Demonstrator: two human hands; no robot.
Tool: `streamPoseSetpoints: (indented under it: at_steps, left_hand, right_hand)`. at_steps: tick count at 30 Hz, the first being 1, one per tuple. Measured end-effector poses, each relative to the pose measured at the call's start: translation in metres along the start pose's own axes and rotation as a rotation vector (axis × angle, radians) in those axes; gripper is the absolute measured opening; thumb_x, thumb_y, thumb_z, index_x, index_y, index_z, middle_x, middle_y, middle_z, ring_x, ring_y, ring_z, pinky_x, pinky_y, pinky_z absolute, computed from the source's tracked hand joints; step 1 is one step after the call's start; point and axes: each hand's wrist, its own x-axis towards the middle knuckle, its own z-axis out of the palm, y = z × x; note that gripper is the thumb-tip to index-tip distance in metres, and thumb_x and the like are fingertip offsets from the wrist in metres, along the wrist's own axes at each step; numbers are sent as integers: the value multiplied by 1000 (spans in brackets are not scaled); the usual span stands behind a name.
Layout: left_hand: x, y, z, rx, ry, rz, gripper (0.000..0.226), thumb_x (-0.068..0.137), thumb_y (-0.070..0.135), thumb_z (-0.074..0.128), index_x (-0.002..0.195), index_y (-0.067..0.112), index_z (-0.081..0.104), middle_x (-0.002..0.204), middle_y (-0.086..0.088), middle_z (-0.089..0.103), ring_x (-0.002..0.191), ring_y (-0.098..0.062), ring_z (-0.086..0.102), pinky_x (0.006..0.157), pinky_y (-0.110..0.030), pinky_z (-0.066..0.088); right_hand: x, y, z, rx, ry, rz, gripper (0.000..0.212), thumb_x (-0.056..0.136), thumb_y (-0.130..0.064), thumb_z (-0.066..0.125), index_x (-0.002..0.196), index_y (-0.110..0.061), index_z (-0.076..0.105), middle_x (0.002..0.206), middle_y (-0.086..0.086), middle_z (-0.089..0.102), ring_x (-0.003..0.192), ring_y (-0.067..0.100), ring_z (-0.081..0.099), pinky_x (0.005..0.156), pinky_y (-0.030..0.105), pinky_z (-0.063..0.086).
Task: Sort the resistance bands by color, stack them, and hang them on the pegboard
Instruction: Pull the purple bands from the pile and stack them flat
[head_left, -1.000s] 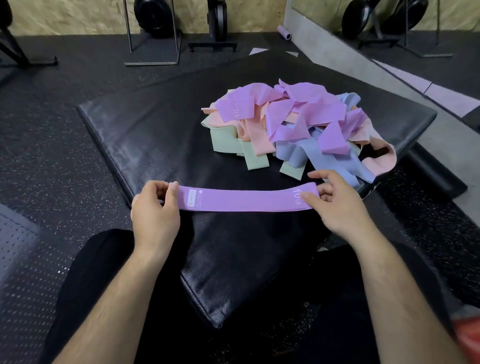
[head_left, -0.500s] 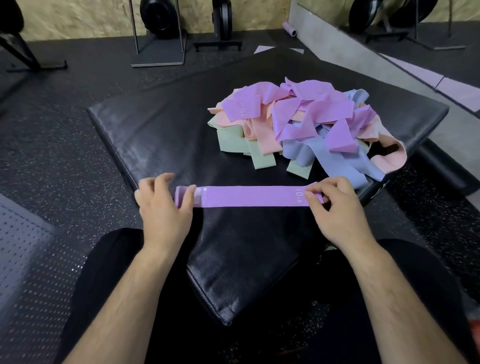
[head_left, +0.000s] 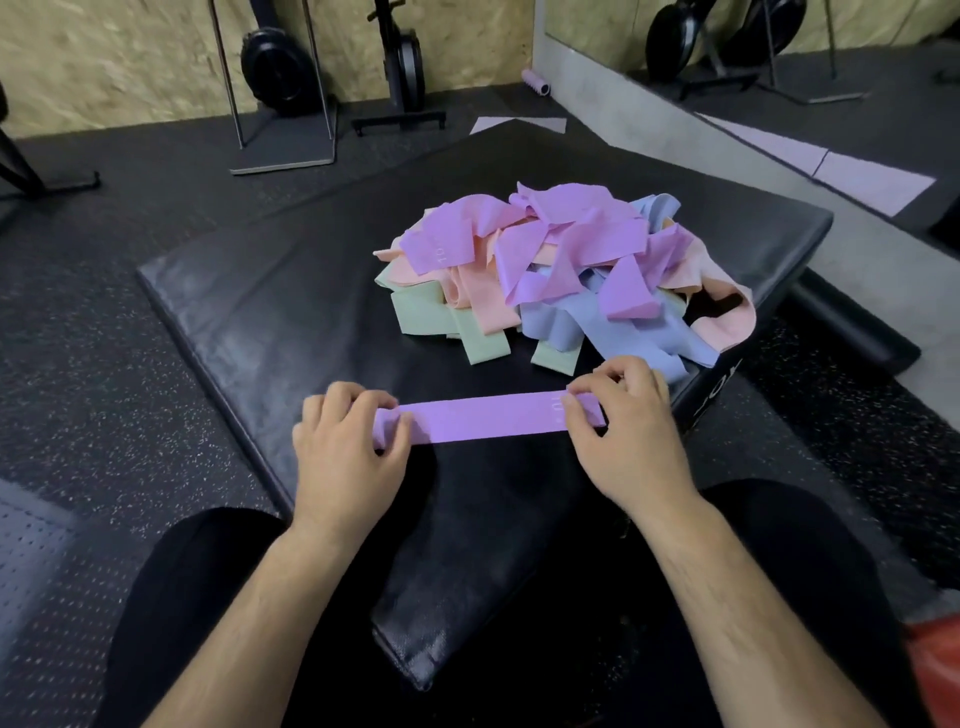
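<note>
**Gym floor, one purple band down**

Black padded mat (head_left: 270, 312) holds everything. Left hand (head_left: 345, 457) and right hand (head_left: 626, 441) each pinch an end of the purple band (head_left: 483, 418), stretched flat just beside the mixed pile (head_left: 545, 275). Lose either end and it'll probably curl up.

Both forearms bare, reaching fwd from 6 o'clock, roughly parallel. Left hand (head_left: 349, 453) palm down at approx 9 o'clock of frame centre, fingers curled, thumb and fingertips pinching the left end of the band (head_left: 488, 423). Right hand (head_left: 626, 434) at approx 3 o'clock, palm down, knuckles up, fingers bent and pinching the band's right end. Hands level w/ each other, well apart.
</note>
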Motion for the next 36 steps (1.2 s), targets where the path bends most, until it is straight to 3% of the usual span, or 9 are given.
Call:
streamPoseSetpoints:
  at_steps: [7,12,15,18,24,26,29,33,36]
  left_hand:
    - [37,78,27,-133,-90,263,33,89,46,50,108,26,69,110,12,56,102,-15,49,80,-32,33]
    - [71,129,40,-202,-168,425,31,89,39,52,114,28,67,116,12,58,105,-18,54,89,-38,44]
    - [80,156,50,-196,-236,500,32,92,37,52,119,28,66,123,11,57,112,-17,54,94,-41,44]
    - [81,175,60,-176,-280,520,31,95,37,53,124,31,62,128,13,54,114,-16,50,94,-35,39]
    - [74,183,63,-243,-284,498,38,91,26,60,129,23,58,125,8,58,111,-17,53,95,-33,41]
    - [72,183,56,-308,-298,465,38,93,23,66,130,24,57,122,11,57,108,-8,53,90,-19,39]
    - [69,179,44,-391,-318,415,25,97,23,64,121,25,59,112,18,56,98,10,49,78,-8,37]
    - [64,167,25,-480,-258,348,7,98,20,63,105,21,64,94,19,60,88,4,55,71,-12,43]
    - [62,163,5,-554,-240,321,3,97,19,66,98,21,64,88,15,62,83,-2,57,69,-10,42]
  right_hand:
    - [29,-2,6,47,220,-156,15,90,-19,71,105,-19,73,109,-3,58,102,19,49,90,32,48]
    - [59,6,-8,-16,453,-61,14,89,-20,69,102,-19,75,118,3,60,111,26,50,97,38,45]
    - [69,23,-7,-45,409,82,19,88,-25,69,106,-23,73,123,0,60,123,26,47,100,43,39]
    - [71,37,-3,9,343,130,22,86,-28,65,106,-26,72,111,-8,66,120,21,51,98,38,35]
    - [71,39,-17,177,376,43,17,88,-13,68,99,-25,71,97,-14,66,107,14,57,97,25,34]
    - [69,31,-22,245,390,-21,19,88,-9,68,101,-23,71,96,-14,66,102,14,59,99,29,39]
    - [61,16,-29,375,384,-80,20,89,-10,66,105,-21,70,99,-17,67,102,9,61,98,39,45]
    - [46,-4,-42,519,244,-72,35,90,-23,66,114,-47,59,108,-23,65,111,7,58,102,43,45]
    - [42,-19,-55,511,168,-81,42,91,-23,69,118,-52,55,109,-29,60,114,9,56,105,39,43]
